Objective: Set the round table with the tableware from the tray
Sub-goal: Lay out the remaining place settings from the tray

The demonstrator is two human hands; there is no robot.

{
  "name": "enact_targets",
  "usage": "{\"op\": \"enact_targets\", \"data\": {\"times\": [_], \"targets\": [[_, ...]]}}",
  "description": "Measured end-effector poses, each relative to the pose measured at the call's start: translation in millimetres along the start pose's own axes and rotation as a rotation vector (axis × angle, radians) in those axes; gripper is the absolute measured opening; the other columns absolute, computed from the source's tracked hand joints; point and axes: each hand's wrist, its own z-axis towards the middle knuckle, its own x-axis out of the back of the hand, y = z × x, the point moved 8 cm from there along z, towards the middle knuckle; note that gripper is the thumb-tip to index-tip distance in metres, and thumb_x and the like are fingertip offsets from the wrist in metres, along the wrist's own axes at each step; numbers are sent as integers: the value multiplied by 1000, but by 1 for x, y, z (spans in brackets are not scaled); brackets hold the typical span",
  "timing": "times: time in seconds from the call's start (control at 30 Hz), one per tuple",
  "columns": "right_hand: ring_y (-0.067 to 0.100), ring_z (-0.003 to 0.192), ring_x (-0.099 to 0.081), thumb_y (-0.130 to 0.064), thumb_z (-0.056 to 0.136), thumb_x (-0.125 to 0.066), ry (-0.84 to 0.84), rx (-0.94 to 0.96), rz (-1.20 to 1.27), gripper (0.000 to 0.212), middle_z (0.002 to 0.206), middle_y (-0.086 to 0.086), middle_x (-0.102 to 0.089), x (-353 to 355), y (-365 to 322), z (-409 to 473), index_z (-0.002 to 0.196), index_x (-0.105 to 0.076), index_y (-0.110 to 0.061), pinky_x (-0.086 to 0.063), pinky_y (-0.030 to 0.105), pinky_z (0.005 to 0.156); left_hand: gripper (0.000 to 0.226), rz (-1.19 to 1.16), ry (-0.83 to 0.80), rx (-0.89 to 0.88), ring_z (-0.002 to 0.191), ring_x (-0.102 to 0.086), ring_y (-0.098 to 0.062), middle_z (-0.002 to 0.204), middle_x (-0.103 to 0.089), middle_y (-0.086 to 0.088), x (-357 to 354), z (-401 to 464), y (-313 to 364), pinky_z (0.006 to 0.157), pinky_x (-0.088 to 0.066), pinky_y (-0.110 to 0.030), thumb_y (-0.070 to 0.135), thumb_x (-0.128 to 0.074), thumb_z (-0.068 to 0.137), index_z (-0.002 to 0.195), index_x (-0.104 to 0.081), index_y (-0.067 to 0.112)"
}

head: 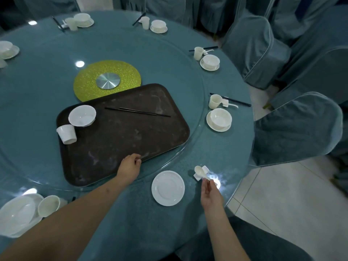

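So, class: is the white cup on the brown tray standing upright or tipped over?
Tipped over. The cup lies on its side at the tray's left edge, its open mouth facing sideways, just below the bowl.

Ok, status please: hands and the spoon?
Left hand grips tray edge. Right hand pinches spoon over its rest. Nothing blocking.

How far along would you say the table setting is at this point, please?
Done: several places along the far and right rim already have bowl, saucer, cup and chopsticks, like the set on the right. In hand: the right hand is laying a spoon on its rest beside the near plate, while the left hand grips the tray. Left: the bowl, cup and chopsticks on the tray.
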Motion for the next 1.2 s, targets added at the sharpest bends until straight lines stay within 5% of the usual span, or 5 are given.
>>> {"op": "enact_targets", "data": {"times": [0.23,0.33,0.47,1.03,1.2], "targets": [[18,63,-74,-2,98,-63,65,-59,92,14,74,14,-75,13,13,-1,111,-60,2,-62,29,55,29,1,-18,9,110,-58,-30,120,-63,-12,-1,-1,-2,101,-45,-40,21,-49,100,125,-61,10],[20,74,-74,-2,97,-64,83,-75,95,8,69,13,-74,13,16,-10,103,-62,2,-63,30,61,30,4,-19,11,109,-59,-29,119,-63,-13,0,-1,-2,99,-46,-39,21,-49,100,125,-61,9],[20,89,-72,-3,97,-66,82,-92,92,7,99,14,-72,11,17,-16,102,-64,1,-63,29,60,30,1,-20,6,109,-59,-30,118,-64,-14,-1,0,-3,98,-46,-39,20,-51,100,125,-61,8],[19,88,-70,-5,96,-68,84,-134,101,21,104,11,-70,10,18,-15,116,-65,-1,-61,27,53,30,-1,-14,2,109,-59,-30,118,-63,-13,-1,1,-7,99,-46,-38,21,-51,100,125,-61,8],[19,90,-71,-6,96,-68,73,-119,66,29,105,11,-70,12,19,-15,124,-64,0,-63,29,63,31,-9,-18,4,110,-59,-29,119,-63,-13,0,1,-7,99,-46,-38,22,-51,100,126,-60,8]]}}
